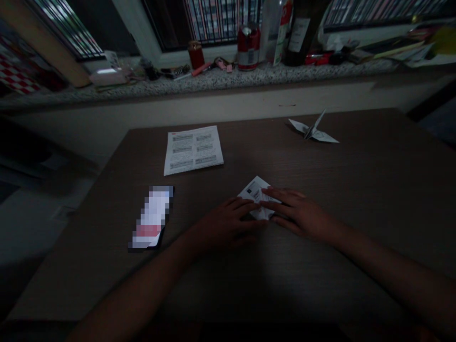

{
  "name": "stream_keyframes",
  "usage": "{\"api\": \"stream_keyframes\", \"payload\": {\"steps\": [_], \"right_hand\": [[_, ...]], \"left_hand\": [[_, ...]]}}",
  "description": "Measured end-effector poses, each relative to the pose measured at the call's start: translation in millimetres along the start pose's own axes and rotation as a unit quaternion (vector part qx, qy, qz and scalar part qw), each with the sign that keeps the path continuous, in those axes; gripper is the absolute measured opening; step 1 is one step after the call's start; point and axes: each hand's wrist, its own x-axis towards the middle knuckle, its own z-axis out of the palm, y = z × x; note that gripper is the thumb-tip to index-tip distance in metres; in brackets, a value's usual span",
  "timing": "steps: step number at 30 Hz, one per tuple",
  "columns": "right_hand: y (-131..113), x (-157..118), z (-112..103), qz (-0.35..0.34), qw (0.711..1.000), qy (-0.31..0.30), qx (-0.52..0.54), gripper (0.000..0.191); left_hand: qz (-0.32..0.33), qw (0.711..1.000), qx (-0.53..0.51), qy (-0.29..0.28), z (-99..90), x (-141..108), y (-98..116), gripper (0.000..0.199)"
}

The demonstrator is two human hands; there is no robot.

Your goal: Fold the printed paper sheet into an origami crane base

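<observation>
Left hand (231, 221), right hand (309, 217) on folded paper (258, 184); fingers open, pinching nothing. Uneven push may slide it, bend fold crooked. Phone (152, 216) left of folded paper: wide elbow swing may bump it.

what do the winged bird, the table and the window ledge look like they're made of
Bird: thin matte paper, from its flat wings and sharp folds.
Table: dull brown wood or wood-look laminate, from the fine grain lines.
Window ledge: probably granite or similar, from the grey speckles; too dim to judge its polish.
</observation>
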Motion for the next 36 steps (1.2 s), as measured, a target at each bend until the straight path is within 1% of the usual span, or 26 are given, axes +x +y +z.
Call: {"api": "stream_keyframes", "payload": {"steps": [2,7,9,12,18,21,24,26,27,30,36], "right_hand": [[-1.5,0.8,1.0,0.011,1.000,0.014,0.012,0.041],[-8.5,7.5,6.9,0.058,0.996,0.071,0.023,0.026],[-10.6,9.6,8.9,0.073,0.994,0.077,0.027,0.025],[-10.9,9.8,10.8,0.088,0.992,0.084,0.038,0.032],[-8.7,2.8,10.6,0.062,0.994,0.088,0.017,0.032],[-10.4,1.1,9.7,0.052,0.996,0.077,-0.003,0.037],[-12.7,3.2,8.9,0.056,0.996,0.059,-0.021,0.041],[-13.5,5.7,8.4,0.064,0.996,0.058,-0.024,0.039],[-13.4,6.9,8.2,0.068,0.996,0.060,-0.020,0.037],[-11.7,8.7,7.7,0.067,0.996,0.064,0.008,0.032],[-6.6,7.0,6.8,0.047,0.995,0.071,0.049,0.033]], "left_hand": [[-0.002,1.000,-0.002,-0.005,-0.5,-0.4,0.4,0.043],[0.001,1.000,-0.019,-0.015,-3.4,-0.4,1.7,0.042],[0.000,1.000,-0.024,-0.015,-4.1,0.1,2.2,0.044],[-0.007,0.999,-0.031,-0.015,-4.5,1.0,2.8,0.047],[-0.015,0.999,-0.029,-0.007,-5.2,-1.0,0.8,0.043],[-0.026,0.999,-0.023,0.009,-4.4,-3.5,-3.7,0.047],[-0.039,0.999,-0.026,0.026,-1.7,-4.3,-11.6,0.054],[-0.064,0.996,-0.018,0.051,0.8,-3.9,-17.9,0.048],[-0.069,0.996,-0.018,0.060,2.1,-3.6,-20.9,0.044],[-0.072,0.995,-0.025,0.057,5.0,-3.3,-27.1,0.041],[-0.074,0.994,-0.042,0.070,6.6,-3.0,-33.5,0.039]]}}
